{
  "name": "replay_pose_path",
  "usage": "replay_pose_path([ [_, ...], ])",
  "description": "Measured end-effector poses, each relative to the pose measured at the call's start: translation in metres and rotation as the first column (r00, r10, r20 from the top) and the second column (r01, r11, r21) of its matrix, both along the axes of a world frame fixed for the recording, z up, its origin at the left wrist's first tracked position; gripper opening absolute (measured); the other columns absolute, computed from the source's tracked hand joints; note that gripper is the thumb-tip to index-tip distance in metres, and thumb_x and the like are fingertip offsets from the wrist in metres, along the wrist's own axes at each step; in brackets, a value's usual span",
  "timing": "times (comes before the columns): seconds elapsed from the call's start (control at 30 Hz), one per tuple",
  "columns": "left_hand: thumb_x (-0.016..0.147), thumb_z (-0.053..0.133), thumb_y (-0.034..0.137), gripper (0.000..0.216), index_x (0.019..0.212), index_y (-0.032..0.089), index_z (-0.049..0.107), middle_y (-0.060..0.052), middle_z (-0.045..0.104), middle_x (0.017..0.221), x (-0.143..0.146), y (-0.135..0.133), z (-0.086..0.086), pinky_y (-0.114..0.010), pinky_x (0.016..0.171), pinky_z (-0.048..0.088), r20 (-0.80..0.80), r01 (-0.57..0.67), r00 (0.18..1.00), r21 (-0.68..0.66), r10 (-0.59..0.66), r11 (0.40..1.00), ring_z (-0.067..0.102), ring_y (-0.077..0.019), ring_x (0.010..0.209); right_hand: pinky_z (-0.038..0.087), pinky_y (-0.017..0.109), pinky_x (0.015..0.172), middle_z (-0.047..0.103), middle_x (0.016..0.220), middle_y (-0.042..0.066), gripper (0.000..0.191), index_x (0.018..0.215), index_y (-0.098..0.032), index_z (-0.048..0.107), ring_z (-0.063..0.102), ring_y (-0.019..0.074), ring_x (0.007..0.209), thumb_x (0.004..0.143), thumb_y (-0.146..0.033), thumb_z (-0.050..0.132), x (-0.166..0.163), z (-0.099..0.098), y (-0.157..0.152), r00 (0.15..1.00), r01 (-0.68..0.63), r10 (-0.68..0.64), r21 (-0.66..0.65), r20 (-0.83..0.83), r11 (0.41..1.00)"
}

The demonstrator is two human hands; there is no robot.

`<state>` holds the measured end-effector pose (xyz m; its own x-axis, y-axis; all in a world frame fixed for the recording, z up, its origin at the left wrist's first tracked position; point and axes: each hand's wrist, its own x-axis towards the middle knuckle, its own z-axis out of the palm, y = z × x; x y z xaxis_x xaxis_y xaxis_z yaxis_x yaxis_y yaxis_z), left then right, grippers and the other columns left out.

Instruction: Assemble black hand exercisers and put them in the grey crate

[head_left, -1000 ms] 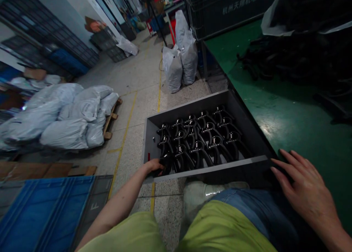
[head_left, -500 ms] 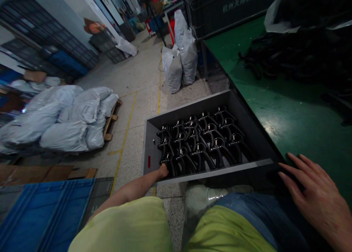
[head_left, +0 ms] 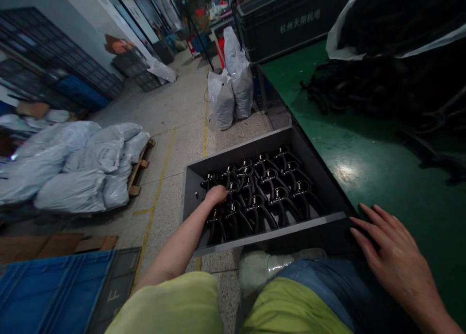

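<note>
Grey bin [head_left: 269,234] holds rows of black, curved-legged grips [head_left: 278,198] with shiny coil springs [head_left: 269,174]. Left hand [head_left: 217,194] inside, nine o'clock, cannot tell if gripping; right hand [head_left: 395,246] open, four o'clock.

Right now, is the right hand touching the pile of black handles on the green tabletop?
Apart. The head view shows a stretch of green tabletop between the right hand and the pile of black handles.

Around the left hand [head_left: 216,194], black handles [head_left: 269,218] and silvery springs [head_left: 278,194] are framed by a grey crate [head_left: 269,233]. To the hand's right, a green tabletop [head_left: 338,140] is seen; to its left, speckled grey floor [head_left: 174,183] is crossed by yellow lines [head_left: 162,171].
</note>
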<state>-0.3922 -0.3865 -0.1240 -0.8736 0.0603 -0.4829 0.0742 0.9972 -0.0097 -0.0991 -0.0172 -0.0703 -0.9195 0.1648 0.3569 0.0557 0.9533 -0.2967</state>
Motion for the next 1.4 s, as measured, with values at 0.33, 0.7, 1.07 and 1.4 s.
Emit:
replay_pose_path([
  [0.33,0.084,0.055,0.043,0.036,0.104,0.014,0.063,-0.013,0.064,0.106,-0.031,0.056,-0.006,-0.033,0.084,0.046,-0.087,0.050,0.995,-0.034,-0.053,0.998,0.060,-0.0239,0.101,0.032,0.055,0.105,0.053,0.133,0.012,0.035,0.106,-0.019,0.062,0.040,0.0323,0.128,0.089,-0.040,0.040,0.002,0.002,-0.001,1.000,0.010,-0.009,-0.034,0.024,0.999],
  [0.7,0.070,0.069,0.041,0.024,0.068,0.017,0.065,-0.007,0.068,0.074,0.078,-0.112,0.015,-0.027,0.068,0.046,0.168,-0.076,0.979,-0.220,0.115,0.973,0.065,-0.0231,0.081,0.033,0.058,0.104,0.052,0.133,0.013,0.036,0.103,-0.020,0.063,0.040,0.0361,0.128,0.088,-0.043,0.039,-0.001,0.006,-0.003,1.000,-0.007,0.008,-0.069,0.018,0.998],
  [1.07,0.088,0.053,0.036,0.033,0.109,0.011,0.059,-0.015,0.061,0.109,0.078,-0.086,-0.022,-0.044,0.087,0.047,0.128,-0.065,0.988,-0.187,0.090,0.980,0.059,-0.0260,0.103,0.032,0.055,0.105,0.052,0.132,0.013,0.035,0.104,-0.018,0.063,0.039,0.0330,0.129,0.089,-0.040,0.040,0.000,0.001,0.000,1.000,0.004,-0.003,-0.041,0.020,0.999],
  [1.4,0.072,0.058,0.061,0.104,0.145,0.005,0.008,-0.022,0.006,0.153,0.082,-0.003,-0.062,-0.045,0.112,0.017,-0.048,0.252,0.968,0.184,-0.247,0.950,0.003,-0.0326,0.141,0.032,0.055,0.105,0.052,0.133,0.013,0.035,0.103,-0.017,0.063,0.039,0.0337,0.129,0.089,-0.039,0.040,-0.001,0.007,-0.005,0.999,0.008,-0.006,-0.052,0.034,0.999],
])
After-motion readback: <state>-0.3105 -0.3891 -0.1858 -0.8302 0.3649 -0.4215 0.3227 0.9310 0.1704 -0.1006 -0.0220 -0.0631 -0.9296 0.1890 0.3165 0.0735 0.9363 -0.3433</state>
